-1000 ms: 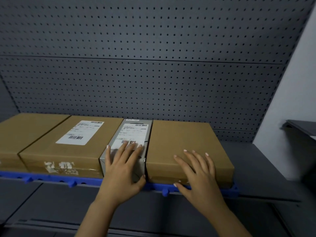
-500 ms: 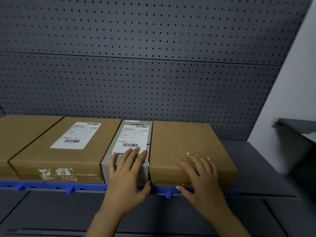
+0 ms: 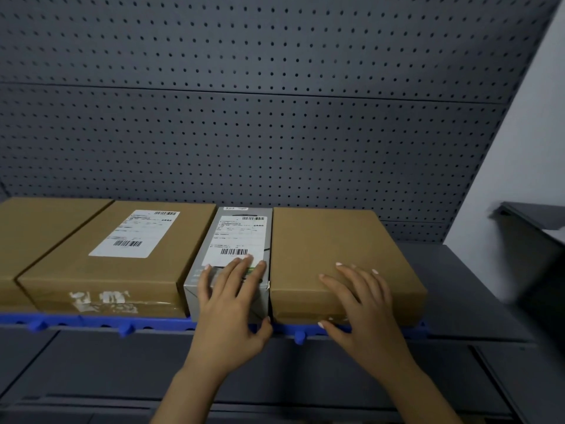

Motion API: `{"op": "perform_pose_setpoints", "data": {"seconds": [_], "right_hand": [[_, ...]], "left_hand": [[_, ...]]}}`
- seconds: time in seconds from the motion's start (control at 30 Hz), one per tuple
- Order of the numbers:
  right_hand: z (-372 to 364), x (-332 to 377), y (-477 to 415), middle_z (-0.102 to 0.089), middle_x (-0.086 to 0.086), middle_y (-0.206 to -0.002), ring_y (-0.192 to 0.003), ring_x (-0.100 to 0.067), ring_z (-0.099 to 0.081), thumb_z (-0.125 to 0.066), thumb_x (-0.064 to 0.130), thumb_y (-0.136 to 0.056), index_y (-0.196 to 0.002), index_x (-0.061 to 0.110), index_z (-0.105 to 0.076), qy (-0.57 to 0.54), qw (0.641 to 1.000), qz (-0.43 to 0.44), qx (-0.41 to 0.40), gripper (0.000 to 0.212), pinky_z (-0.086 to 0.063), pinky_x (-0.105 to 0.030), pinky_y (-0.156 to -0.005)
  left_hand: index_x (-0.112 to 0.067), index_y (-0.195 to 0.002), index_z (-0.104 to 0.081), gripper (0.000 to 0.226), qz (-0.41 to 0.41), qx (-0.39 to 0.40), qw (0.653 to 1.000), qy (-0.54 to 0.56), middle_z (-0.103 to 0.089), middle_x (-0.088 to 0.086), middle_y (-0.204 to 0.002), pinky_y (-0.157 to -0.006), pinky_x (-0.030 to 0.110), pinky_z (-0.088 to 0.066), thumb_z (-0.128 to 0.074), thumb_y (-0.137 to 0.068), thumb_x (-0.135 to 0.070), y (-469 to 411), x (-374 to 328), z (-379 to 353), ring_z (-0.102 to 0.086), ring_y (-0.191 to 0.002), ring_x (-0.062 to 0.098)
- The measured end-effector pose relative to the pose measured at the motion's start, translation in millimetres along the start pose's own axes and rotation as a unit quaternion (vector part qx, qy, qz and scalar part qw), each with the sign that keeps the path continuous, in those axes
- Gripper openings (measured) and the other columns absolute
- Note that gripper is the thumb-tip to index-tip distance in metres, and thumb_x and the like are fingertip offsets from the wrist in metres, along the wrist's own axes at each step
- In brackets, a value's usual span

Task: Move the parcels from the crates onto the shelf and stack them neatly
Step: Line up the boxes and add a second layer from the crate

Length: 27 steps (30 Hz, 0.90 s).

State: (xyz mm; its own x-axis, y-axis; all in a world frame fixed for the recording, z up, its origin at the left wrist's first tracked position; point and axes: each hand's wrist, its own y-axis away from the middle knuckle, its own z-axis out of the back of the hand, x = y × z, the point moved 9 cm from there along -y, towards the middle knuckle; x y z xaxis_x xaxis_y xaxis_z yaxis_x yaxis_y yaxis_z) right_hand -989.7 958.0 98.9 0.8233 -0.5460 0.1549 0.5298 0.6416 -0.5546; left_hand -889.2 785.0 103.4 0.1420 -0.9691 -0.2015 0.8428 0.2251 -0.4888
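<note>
Several parcels lie side by side on the blue mat (image 3: pixel 91 321) of the grey shelf (image 3: pixel 477 289). A narrow grey box (image 3: pixel 241 234) with a white label sits between a labelled brown box (image 3: pixel 122 261) and a plain brown box (image 3: pixel 330 243). My left hand (image 3: pixel 232 304) rests flat on the grey box's near end, thumb at its front face. Spread over the near corner of the plain brown box is my right hand (image 3: pixel 363 307), its thumb on the front edge. Another brown box (image 3: pixel 39 221) lies at the far left. No crates are in view.
A grey pegboard wall (image 3: pixel 275 117) stands behind the parcels. Bare grey shelf surface continues to the right of the plain box. A dark shelf edge (image 3: pixel 532 218) juts in at the right, beside a pale wall (image 3: pixel 519 148).
The view has shifted a little, and both hands stay pressed on the same two boxes. The grey box and the plain brown box now sit closer, front edges nearly level.
</note>
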Motion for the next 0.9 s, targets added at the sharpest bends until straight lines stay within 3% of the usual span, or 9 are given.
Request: {"op": "perform_pose_setpoints", "data": {"seconds": [0.4, 0.6, 0.9], "right_hand": [[-1.5, -3.9, 1.7, -0.04, 0.001, -0.145, -0.135, -0.024, -0.037, -0.073, 0.044, -0.074, -0.138, 0.033, -0.041, 0.011, 1.0, -0.007, 0.017, 0.072, -0.017, -0.047, -0.114], [4.5, 12.9, -7.5, -0.039, 0.002, -0.144, -0.135, -0.02, -0.036, -0.07, 0.048, -0.076, -0.138, 0.033, -0.04, -0.013, 1.0, 0.021, 0.005, 0.07, -0.016, -0.047, -0.115], [-14.2, 81.4, -46.2, -0.042, 0.0, -0.144, -0.136, -0.022, -0.035, -0.059, 0.052, -0.08, -0.14, 0.031, -0.041, -0.033, 0.996, 0.076, 0.015, 0.065, -0.015, -0.042, -0.115]], "left_hand": [[-0.021, -0.145, -0.039, 0.085, -0.01, -0.006, 1.0, 0.004, -0.039, 0.001, -0.149, -0.115, 0.054, -0.01, -0.056, -0.067, -0.049, -1.5, -4.3, -1.1, -0.033, -0.138, 0.021], [-0.02, -0.146, -0.037, 0.078, -0.011, -0.058, 0.998, 0.037, -0.039, -0.005, -0.148, -0.118, 0.052, 0.003, -0.054, -0.076, -0.05, 0.7, -2.7, 22.8, -0.025, -0.143, 0.014], [-0.022, -0.144, -0.04, 0.071, 0.054, -0.079, 0.995, -0.002, -0.039, -0.005, -0.148, -0.117, 0.053, -0.001, -0.036, -0.087, -0.064, 12.3, 81.4, 64.5, -0.021, -0.144, 0.013]]}}
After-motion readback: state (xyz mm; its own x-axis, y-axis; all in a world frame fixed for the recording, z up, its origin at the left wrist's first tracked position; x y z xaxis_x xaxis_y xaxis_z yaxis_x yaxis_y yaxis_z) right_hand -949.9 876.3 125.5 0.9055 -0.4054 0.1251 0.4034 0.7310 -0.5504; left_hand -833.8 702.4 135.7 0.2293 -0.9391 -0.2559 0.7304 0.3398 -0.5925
